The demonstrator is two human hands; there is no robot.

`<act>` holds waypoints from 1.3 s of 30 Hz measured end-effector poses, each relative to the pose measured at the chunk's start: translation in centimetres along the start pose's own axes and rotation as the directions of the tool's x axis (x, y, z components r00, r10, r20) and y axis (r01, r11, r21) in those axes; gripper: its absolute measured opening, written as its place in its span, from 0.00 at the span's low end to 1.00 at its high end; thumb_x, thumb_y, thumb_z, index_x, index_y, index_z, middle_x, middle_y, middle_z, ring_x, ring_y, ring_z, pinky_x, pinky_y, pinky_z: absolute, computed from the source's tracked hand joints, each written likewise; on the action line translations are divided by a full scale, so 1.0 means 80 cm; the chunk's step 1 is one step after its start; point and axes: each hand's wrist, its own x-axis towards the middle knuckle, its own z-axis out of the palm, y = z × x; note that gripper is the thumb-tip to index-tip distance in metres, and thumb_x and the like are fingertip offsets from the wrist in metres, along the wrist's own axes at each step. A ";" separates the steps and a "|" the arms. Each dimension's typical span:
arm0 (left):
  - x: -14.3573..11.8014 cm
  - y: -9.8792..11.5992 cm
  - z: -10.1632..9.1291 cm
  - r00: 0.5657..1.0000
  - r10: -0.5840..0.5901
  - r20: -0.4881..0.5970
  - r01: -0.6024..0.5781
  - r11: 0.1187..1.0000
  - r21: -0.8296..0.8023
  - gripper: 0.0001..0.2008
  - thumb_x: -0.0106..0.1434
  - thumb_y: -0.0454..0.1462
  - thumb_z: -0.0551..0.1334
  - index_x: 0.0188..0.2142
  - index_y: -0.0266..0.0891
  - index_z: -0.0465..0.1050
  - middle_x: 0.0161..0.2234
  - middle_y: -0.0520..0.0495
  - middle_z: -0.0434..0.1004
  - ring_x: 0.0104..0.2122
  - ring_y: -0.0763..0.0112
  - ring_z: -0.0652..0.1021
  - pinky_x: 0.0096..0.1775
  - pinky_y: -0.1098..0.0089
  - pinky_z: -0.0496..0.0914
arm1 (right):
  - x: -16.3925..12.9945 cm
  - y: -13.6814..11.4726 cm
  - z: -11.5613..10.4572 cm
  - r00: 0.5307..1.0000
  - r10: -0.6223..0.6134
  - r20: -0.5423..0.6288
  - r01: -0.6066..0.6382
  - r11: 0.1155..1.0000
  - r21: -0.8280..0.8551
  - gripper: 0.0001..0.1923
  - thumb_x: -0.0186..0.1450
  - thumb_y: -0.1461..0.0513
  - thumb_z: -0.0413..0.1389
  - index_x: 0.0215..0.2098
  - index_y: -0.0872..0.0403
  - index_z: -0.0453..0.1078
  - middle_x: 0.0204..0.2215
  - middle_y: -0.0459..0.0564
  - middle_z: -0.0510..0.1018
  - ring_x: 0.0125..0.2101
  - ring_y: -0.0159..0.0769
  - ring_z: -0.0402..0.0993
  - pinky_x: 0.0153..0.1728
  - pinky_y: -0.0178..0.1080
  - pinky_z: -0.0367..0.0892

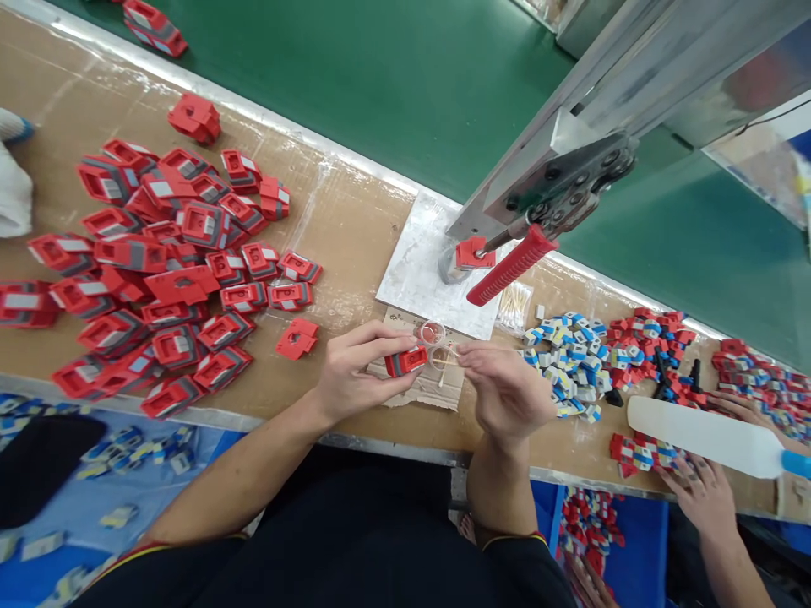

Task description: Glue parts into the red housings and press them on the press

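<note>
dark-sleeved forearms are reaching up from the bottom edge to the brown cardboard-covered workbench [355,211]. left hand [355,376] is pinching a small red and grey plastic housing [405,361] between thumb and fingertips, holding it just above a scrap of torn cardboard [421,388]. right hand [507,388] is closing its fingertips narrowly on a thin pale cotton swab stick [445,358], whose tip is pointing at the housing, close beside two small clear round cups [434,338]. a big heap of matching red and grey housings [165,270] is lying to the left, well apart from the hands. behind the cups, a red-handled toggle press [512,266] is standing on a grey metal plate [418,279], pressing on a red piece [472,252]. to the right, a pile of small blue, white and yellow parts [570,359] is lying beside a pile of red ones [646,338], where another person's hand [703,498] is resting near a white plastic scoop [703,435].
</note>
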 end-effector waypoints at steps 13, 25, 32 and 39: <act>0.005 0.003 -0.002 1.000 -0.025 -0.007 0.025 0.999 0.044 0.11 0.59 0.34 0.75 0.42 0.41 0.83 0.36 0.48 0.86 0.32 0.70 0.85 0.36 0.73 0.82 | -0.007 0.021 -0.022 0.932 0.083 0.352 -0.042 0.992 -0.123 0.08 0.69 0.69 0.63 0.40 0.48 0.79 0.30 0.45 0.86 0.29 0.35 0.78 0.31 0.39 0.74; 0.002 0.002 0.003 0.999 -0.016 0.028 0.018 0.997 -0.079 0.15 0.58 0.34 0.76 0.45 0.40 0.83 0.40 0.44 0.88 0.35 0.68 0.87 0.39 0.72 0.82 | 0.000 -0.006 0.019 0.993 0.121 0.001 -0.119 0.979 0.166 0.03 0.70 0.64 0.64 0.40 0.48 0.78 0.29 0.47 0.86 0.28 0.38 0.83 0.28 0.42 0.77; 0.003 0.005 0.003 1.000 -0.013 0.020 0.015 0.997 -0.078 0.14 0.58 0.33 0.76 0.44 0.39 0.82 0.39 0.44 0.88 0.34 0.69 0.87 0.38 0.73 0.82 | 0.002 -0.004 0.022 0.994 0.110 0.027 -0.113 0.971 0.212 0.09 0.68 0.69 0.64 0.43 0.49 0.79 0.31 0.47 0.87 0.30 0.38 0.84 0.30 0.40 0.79; 0.003 0.005 0.002 1.000 -0.016 0.024 0.018 0.996 -0.083 0.14 0.58 0.32 0.76 0.44 0.38 0.82 0.38 0.44 0.88 0.34 0.69 0.87 0.38 0.74 0.82 | 0.003 -0.005 0.020 0.997 0.072 0.004 -0.072 0.987 0.144 0.09 0.68 0.70 0.64 0.42 0.49 0.79 0.30 0.47 0.86 0.30 0.37 0.84 0.30 0.40 0.79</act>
